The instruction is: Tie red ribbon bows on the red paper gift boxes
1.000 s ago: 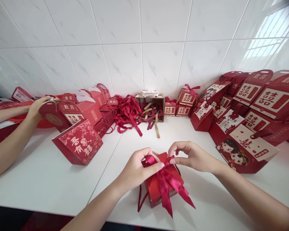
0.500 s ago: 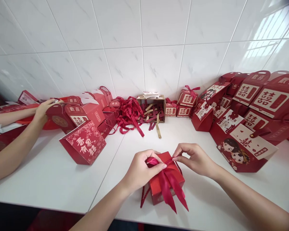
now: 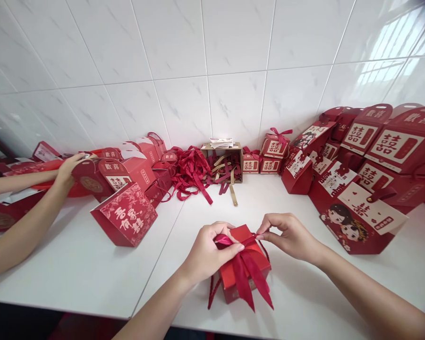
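Note:
A small red box with cord handles sits near the table's front edge. Across its top runs a dark red ribbon, knotted in a bow, with two tails hanging over the front. My left hand pinches the knot and left loop between thumb and fingers, its fingers partly behind the loop. At the box's right, my right hand pinches the ribbon's right loop between thumb and forefinger.
Behind lie a ribbon heap and an open carton of straps. Red boxes are stacked at right and left. A floral box stands front left. Another person's hand touches boxes at far left.
My right hand has shifted very slightly right with the ribbon loop, and the ribbon tails have swung a little left. The camera view has tilted slightly.

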Motion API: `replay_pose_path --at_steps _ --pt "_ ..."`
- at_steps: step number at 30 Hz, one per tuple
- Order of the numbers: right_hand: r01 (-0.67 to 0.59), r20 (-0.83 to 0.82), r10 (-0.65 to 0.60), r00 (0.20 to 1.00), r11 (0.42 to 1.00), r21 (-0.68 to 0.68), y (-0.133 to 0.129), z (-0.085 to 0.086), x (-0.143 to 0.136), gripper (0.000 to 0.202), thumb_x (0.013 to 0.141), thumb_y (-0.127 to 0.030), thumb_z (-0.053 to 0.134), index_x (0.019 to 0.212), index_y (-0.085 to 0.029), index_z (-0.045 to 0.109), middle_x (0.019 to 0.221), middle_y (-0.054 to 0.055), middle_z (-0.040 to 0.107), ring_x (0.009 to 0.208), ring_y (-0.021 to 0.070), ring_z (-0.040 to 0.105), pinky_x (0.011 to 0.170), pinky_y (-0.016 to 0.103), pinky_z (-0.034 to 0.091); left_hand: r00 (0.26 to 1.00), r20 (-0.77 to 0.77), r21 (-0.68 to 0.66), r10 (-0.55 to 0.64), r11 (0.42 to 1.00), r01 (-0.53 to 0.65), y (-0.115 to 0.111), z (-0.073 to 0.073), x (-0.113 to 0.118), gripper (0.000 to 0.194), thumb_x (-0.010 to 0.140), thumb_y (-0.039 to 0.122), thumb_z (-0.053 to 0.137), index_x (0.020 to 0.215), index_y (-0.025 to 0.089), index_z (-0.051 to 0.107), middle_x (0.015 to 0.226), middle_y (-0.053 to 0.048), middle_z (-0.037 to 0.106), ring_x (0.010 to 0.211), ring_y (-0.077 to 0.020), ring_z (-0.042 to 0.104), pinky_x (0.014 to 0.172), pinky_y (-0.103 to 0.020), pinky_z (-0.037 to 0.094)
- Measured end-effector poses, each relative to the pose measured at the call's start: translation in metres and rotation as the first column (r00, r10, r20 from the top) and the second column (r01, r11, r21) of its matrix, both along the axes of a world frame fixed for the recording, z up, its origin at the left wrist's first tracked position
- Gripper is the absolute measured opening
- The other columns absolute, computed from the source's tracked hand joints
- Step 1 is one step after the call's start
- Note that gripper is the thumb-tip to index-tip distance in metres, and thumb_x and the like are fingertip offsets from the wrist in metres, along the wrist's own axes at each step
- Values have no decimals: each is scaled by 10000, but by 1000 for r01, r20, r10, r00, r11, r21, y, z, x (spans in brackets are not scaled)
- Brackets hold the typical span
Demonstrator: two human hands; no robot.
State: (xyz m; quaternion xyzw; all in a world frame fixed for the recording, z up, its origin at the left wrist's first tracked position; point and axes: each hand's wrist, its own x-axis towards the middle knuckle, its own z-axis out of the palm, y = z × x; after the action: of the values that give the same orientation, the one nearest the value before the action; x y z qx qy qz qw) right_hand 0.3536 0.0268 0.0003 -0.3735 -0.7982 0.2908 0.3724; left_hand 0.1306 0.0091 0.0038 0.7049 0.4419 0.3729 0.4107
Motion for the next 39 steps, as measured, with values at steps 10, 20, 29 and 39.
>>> replay_pose_path --at_steps 10,20,29,39 --pt "-54 -13 54 998 998 -26 -3 6 -1 71 856 -235 611 795 -198 610 739 18 655 677 147 581 654 272 471 997 22 -59 79 995 -77 -5 6 -2 245 709 302 733 681 181 521 834 -27 637 892 -194 600 787 -283 440" --pt "-138 92 133 987 989 59 -7 23 -29 98 814 -276 681 895 -252 730 1219 81 507 1134 254 485 940 413 449 964 243 -255 -107 952 170 -4 25 -18 281 811 372 634 656 162 530 1072 -52 558 1015 -208 534 847 -296 393" --pt "-182 219 140 966 965 188 -5 32 -42 18 776 -239 716 783 -229 728 1246 79 515 1198 275 433 995 472 397 988 71 -225 -141 962 153 1 44 -16 335 826 404 569 595 161 577 1014 -58 603 877 -194 569 771 -292 424" --pt "-235 279 169 945 945 225 -5 35 -39 57 775 -215 687 720 -215 672 1187 53 550 1149 244 460 975 412 413 989 -144 -51 -42 998 34 8 36 -25 227 755 329 614 555 224 624 1062 -60 660 1126 -279 525 992 -401 385"
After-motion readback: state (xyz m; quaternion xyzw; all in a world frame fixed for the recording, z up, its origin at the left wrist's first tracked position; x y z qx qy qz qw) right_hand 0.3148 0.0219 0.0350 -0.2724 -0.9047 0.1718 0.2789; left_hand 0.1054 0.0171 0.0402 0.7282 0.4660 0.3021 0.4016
